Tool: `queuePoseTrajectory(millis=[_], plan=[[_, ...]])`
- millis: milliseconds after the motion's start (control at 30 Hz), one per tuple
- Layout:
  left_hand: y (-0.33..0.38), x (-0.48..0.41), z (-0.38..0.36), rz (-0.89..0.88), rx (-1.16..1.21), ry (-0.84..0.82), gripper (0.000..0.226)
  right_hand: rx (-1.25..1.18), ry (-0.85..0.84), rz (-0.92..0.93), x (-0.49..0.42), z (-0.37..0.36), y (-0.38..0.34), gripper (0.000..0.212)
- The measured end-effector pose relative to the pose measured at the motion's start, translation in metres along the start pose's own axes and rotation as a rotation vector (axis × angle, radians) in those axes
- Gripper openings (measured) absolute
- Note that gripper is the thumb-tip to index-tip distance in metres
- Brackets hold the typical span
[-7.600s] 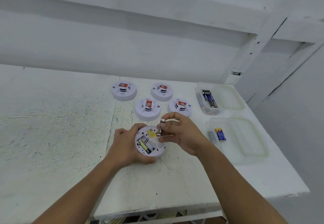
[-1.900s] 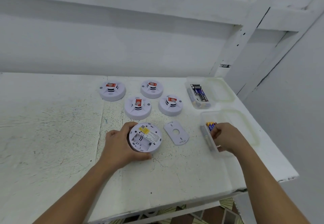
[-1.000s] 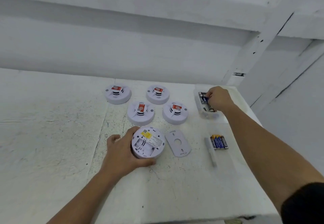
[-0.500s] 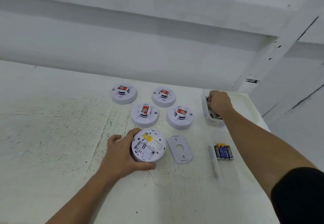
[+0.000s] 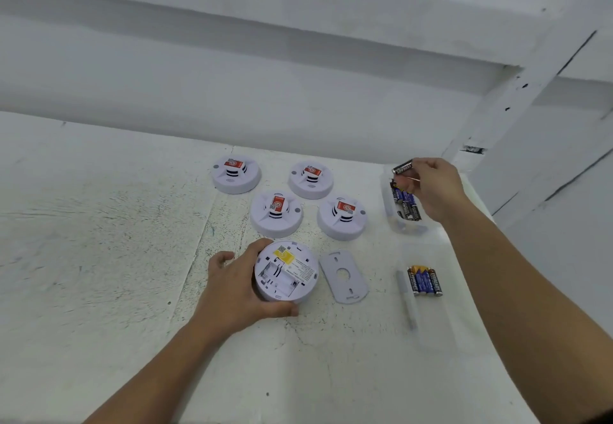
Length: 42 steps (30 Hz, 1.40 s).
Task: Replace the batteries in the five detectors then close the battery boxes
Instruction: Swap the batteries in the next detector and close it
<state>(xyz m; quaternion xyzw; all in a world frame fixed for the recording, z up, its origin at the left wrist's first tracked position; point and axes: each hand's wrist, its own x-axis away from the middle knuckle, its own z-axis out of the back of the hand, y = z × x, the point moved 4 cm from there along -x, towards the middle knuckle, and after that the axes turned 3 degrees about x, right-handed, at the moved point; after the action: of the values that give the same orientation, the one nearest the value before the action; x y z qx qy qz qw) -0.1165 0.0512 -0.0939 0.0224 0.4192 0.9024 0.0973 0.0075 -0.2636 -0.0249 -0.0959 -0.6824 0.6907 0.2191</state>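
My left hand (image 5: 232,287) grips an upturned white detector (image 5: 286,271) on the table; its battery bay looks empty. The detector's flat cover plate (image 5: 343,276) lies just right of it. My right hand (image 5: 431,188) holds a dark battery (image 5: 402,167) in its fingertips above the far clear box (image 5: 403,226), which holds several dark batteries (image 5: 406,204). A near clear box (image 5: 431,330) holds three blue batteries (image 5: 425,281). Behind the open detector, several other white detectors with red labels stand face up, among them the detector (image 5: 276,214) nearest my left hand.
The white table (image 5: 99,257) ends at an edge right of the boxes. A white wall and a slanted beam (image 5: 517,92) rise behind. The left half of the table is bare painted wood.
My right hand went from the near box to the far box and has now lifted a dark battery out of it. My left hand has stayed on the open detector.
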Motion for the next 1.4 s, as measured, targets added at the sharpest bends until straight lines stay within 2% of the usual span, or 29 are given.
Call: queuePoseTrajectory(millis=[100,300,367,467,600,867,1167,1400], plan=[[-0.005,-0.001,-0.001,-0.008,-0.001,-0.012,0.098,-0.073,-0.127,-0.015,0.041,-0.022,-0.006,0.011],[-0.011,-0.001,-0.001,-0.045,0.024,-0.040,0.095,-0.009,-0.334,-0.019,0.115,-0.066,0.018,0.016],[-0.013,-0.001,-0.001,-0.058,0.041,-0.053,0.093,0.142,-0.380,0.011,0.136,-0.078,0.032,0.014],[-0.017,-0.002,-0.002,-0.069,0.063,-0.068,0.092,0.468,-0.420,0.179,0.159,-0.087,0.048,0.010],[-0.019,-0.004,0.000,-0.080,0.094,-0.078,0.091,0.608,-0.509,0.303,0.177,-0.094,0.063,0.007],[-0.029,-0.009,-0.004,-0.087,0.085,-0.124,0.102,0.695,-0.610,0.453,0.185,-0.086,0.086,0.023],[-0.029,-0.011,-0.004,-0.112,0.078,-0.144,0.111,0.740,-0.696,0.486,0.182,-0.082,0.087,0.020],[-0.030,-0.011,-0.005,-0.121,0.070,-0.139,0.110,0.818,-0.697,0.479,0.177,-0.087,0.080,0.020]])
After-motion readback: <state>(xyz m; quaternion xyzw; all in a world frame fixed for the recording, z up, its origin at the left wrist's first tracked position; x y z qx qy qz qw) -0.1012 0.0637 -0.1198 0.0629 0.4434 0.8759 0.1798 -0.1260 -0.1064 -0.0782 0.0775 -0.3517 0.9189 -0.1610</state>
